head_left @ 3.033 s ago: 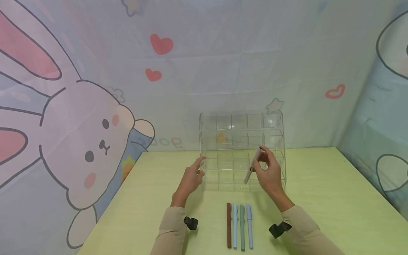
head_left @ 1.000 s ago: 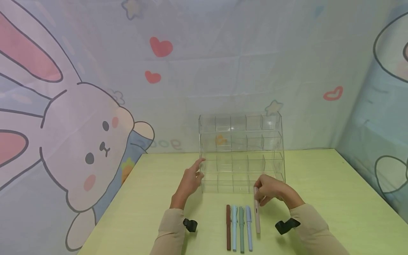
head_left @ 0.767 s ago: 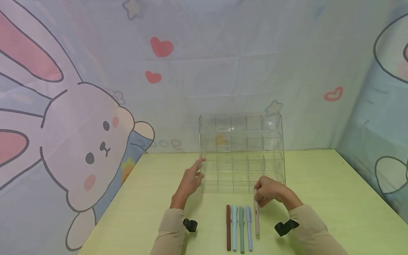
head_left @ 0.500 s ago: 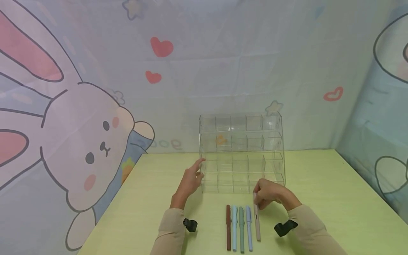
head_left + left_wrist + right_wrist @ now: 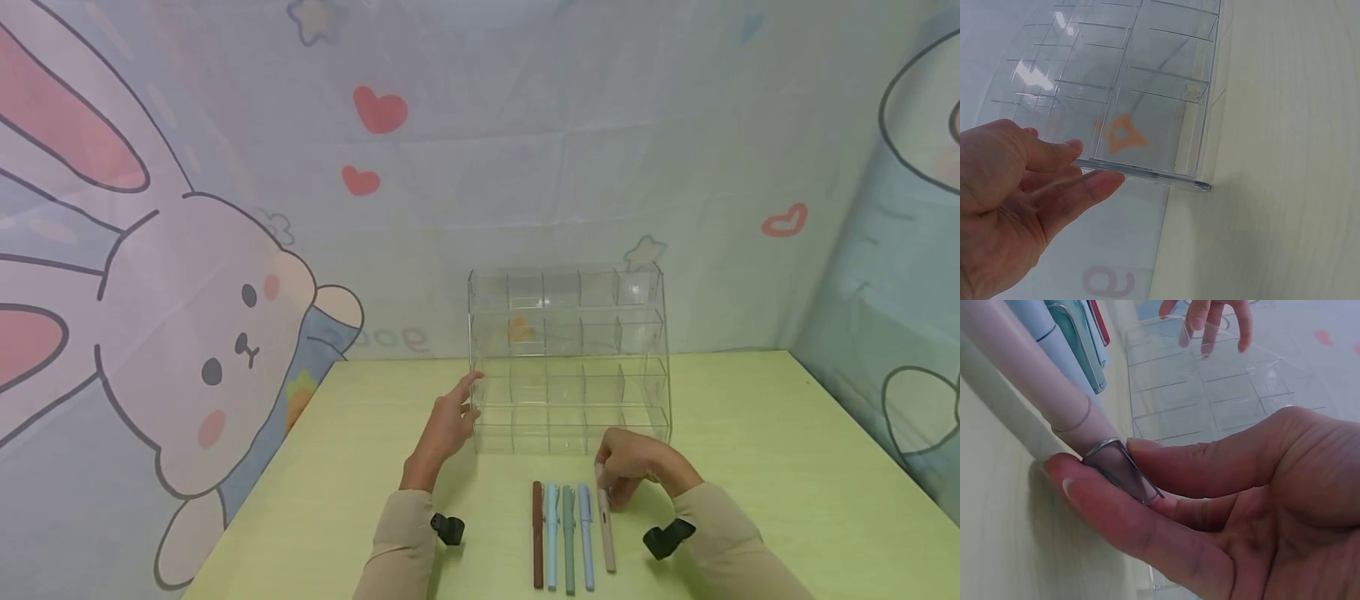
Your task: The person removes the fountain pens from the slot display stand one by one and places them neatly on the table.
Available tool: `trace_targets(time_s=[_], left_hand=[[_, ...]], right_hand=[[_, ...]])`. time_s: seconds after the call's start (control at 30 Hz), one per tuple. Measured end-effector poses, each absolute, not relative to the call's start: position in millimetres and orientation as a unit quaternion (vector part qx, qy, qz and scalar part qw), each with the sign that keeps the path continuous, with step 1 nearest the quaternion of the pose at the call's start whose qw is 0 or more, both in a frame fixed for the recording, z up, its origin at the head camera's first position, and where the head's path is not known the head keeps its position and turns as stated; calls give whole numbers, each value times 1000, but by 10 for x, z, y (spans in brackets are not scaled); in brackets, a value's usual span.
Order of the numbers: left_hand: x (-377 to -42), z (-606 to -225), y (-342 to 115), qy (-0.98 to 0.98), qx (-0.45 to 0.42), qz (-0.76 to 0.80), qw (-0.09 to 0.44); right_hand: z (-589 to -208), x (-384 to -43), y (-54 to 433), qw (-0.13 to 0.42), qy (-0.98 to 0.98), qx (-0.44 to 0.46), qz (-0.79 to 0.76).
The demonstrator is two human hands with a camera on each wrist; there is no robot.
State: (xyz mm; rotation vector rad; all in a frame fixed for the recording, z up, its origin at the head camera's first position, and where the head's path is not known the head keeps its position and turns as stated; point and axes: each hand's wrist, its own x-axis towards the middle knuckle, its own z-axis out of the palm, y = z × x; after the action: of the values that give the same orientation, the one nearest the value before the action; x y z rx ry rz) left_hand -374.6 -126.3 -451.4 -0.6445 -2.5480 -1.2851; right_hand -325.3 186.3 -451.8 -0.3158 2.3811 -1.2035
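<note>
Pale pink pen [image 5: 605, 527] lies flat on the green table [image 5: 750, 467], far end toward the clear organizer, rightmost in a row of five pens. Right hand [image 5: 633, 473] pinches its capped end, thumb and curled fingers [image 5: 1147, 515] closed round the barrel by the metal clip [image 5: 1124, 472]; right wrist view shows the clip between thumb and forefinger, barrel down on the table surface.

Just left of the pink pen, side by side and parallel: lavender pen [image 5: 587, 537], grey-green pen [image 5: 569, 540], light blue pen [image 5: 552, 537], dark brown pen [image 5: 537, 533]. The pink one sits close beside the lavender one; cannot tell if they touch.

Beyond the pens stands the clear acrylic organizer [image 5: 567, 358], tiered rows of small compartments, upright near the table's back edge. No pen shows in any compartment.

Left hand [image 5: 448, 421] at the organizer's left side, fingers straight and relaxed, gripping nothing. In the left wrist view the fingertips [image 5: 1107, 180] lie against the organizer's lower edge.

Both sleeves beige, a black camera mount [image 5: 448, 527] at each wrist. Cloth backdrop behind with a cartoon rabbit [image 5: 217, 358] and red hearts [image 5: 380, 108].
</note>
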Motion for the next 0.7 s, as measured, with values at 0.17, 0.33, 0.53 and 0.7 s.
trace_targets(time_s=[0.17, 0.33, 0.53, 0.7], left_hand=[[-3755, -4528, -1268, -864, -226, -435, 112], [-3754, -4525, -1266, -867, -224, -432, 110], [-3753, -4521, -1263, -866, -224, -434, 107], [-3756, -4524, -1265, -866, -226, -433, 110]], right_hand=[[-4533, -3235, 1847, 232, 869, -122, -421], [-4549, -3226, 1843, 238, 870, -129, -413], [-4550, -3213, 1837, 239, 869, -134, -413], [-4546, -3207, 1822, 237, 872, -135, -405]])
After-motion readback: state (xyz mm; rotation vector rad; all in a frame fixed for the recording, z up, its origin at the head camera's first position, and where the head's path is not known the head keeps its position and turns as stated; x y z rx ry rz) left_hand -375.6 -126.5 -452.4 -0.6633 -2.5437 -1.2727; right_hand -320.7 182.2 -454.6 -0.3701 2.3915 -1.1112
